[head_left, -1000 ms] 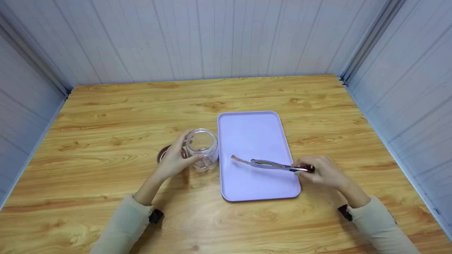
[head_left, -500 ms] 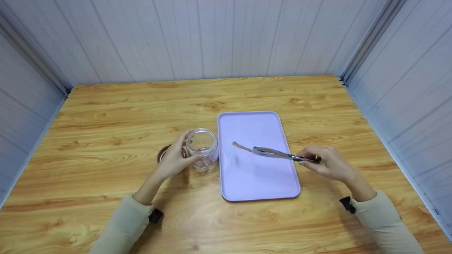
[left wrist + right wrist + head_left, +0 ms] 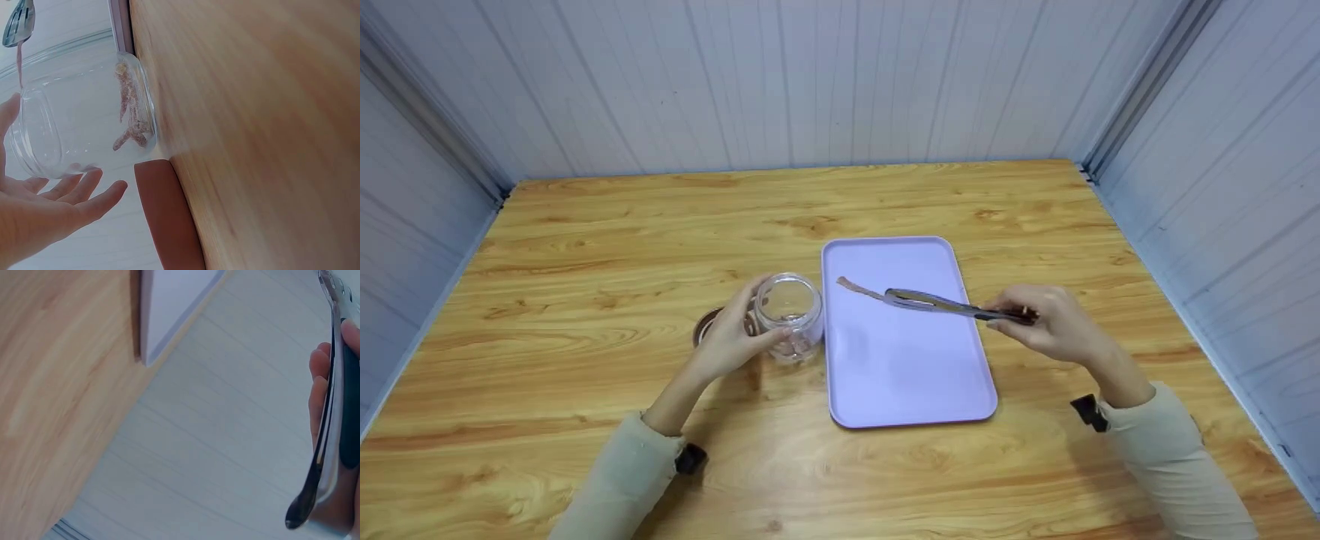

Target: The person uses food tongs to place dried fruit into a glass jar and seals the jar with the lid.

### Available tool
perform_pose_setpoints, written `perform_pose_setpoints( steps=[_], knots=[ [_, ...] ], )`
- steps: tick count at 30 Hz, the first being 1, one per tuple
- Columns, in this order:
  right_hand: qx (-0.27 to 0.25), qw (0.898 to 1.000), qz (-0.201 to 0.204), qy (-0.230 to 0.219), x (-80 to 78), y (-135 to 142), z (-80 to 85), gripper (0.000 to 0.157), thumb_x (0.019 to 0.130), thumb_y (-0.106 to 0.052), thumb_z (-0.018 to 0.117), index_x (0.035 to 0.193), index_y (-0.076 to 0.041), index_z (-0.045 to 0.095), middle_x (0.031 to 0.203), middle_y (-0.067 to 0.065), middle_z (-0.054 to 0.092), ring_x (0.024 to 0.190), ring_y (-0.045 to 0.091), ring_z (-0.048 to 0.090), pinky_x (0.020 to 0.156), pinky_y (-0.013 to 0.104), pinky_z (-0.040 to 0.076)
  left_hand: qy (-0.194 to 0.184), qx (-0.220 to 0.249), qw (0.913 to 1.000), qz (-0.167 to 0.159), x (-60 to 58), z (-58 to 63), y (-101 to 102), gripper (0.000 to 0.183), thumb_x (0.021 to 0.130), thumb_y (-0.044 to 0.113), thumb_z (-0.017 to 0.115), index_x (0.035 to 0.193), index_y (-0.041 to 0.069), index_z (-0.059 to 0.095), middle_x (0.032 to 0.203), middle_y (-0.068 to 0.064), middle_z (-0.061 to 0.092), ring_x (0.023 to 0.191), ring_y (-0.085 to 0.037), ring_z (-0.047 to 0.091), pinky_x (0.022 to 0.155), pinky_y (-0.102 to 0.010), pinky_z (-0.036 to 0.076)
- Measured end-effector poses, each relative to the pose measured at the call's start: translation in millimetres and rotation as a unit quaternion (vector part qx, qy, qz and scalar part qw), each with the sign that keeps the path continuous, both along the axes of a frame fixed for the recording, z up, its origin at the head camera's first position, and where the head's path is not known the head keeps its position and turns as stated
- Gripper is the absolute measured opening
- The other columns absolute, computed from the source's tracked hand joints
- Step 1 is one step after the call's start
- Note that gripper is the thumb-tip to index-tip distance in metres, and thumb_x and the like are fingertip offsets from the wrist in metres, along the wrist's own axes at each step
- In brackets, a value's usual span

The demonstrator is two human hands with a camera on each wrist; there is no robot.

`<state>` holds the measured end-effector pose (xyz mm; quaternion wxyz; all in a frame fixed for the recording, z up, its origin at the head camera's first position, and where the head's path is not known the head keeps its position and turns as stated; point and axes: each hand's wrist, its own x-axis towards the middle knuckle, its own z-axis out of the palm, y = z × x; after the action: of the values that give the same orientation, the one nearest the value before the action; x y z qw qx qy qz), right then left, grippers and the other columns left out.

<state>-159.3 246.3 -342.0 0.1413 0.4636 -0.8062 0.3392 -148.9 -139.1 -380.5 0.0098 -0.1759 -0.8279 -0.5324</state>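
Note:
My left hand [image 3: 735,332] holds a clear jar [image 3: 79,121] upright, thumb on the near side and fingers round the far side. Several brown, dried-looking pieces [image 3: 134,107] lie at the jar's bottom. With my right hand [image 3: 1054,322] I grip a pair of metal tongs [image 3: 930,301] by their dark-padded handle [image 3: 350,405], and the tongs are squeezed nearly together. A thin brown strip [image 3: 859,288], like dried meat, sticks out of the tongs' slotted tips [image 3: 20,22]. It hangs above the lilac tray [image 3: 907,367], pointing left toward the jar's mouth.
A brown lid [image 3: 169,216] lies on the wooden table [image 3: 585,247] left of the jar, partly hidden by my left hand. The tray stands right beside the jar. Pale panel walls [image 3: 810,82] rise behind and at both sides.
The right hand has raised the tongs and strip away from the tray's near half toward its far half, then slightly left. The left hand and jar have stayed in place.

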Motion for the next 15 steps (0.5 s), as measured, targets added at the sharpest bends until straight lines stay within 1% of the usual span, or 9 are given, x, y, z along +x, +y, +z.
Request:
perform_pose_setpoints(
  steps=[5, 8, 15],
  knots=[
    [-0.006, 1.000, 0.018, 0.006, -0.1, -10.0, 12.0, 0.025, 0.063, 0.017, 0.066, 0.082, 0.001, 0.062, 0.066, 0.005, 0.060, 0.048, 0.009, 0.041, 0.044, 0.012, 0.029, 0.000, -0.004, 1.0000, 0.002, 0.5, 0.8, 0.3, 0.072, 0.073, 0.008, 0.072, 0.132, -0.003, 0.033, 0.121, -0.021, 0.045, 0.106, -0.031, 0.045, 0.087, -0.042, 0.038],
    [-0.001, 1.000, 0.022, -0.002, -1.7, -14.9, 16.6, 0.026, 0.064, 0.018, 0.066, 0.083, 0.001, 0.062, 0.067, 0.006, 0.061, 0.047, 0.010, 0.041, 0.044, 0.012, 0.029, -0.002, -0.008, 1.0000, 0.004, 0.5, 0.9, 0.3, 0.073, 0.073, 0.009, 0.072, 0.132, -0.003, 0.032, 0.122, -0.022, 0.044, 0.107, -0.032, 0.044, 0.088, -0.043, 0.037],
    [0.009, 0.999, 0.027, -0.019, -6.9, -25.3, 22.1, 0.023, 0.066, 0.016, 0.067, 0.083, 0.002, 0.063, 0.066, 0.007, 0.060, 0.046, 0.011, 0.039, 0.043, 0.014, 0.029, -0.010, -0.011, 0.9999, 0.003, 0.6, 1.4, 0.5, 0.073, 0.073, 0.009, 0.072, 0.133, -0.002, 0.031, 0.123, -0.022, 0.043, 0.108, -0.032, 0.044, 0.089, -0.044, 0.036]
  ],
)
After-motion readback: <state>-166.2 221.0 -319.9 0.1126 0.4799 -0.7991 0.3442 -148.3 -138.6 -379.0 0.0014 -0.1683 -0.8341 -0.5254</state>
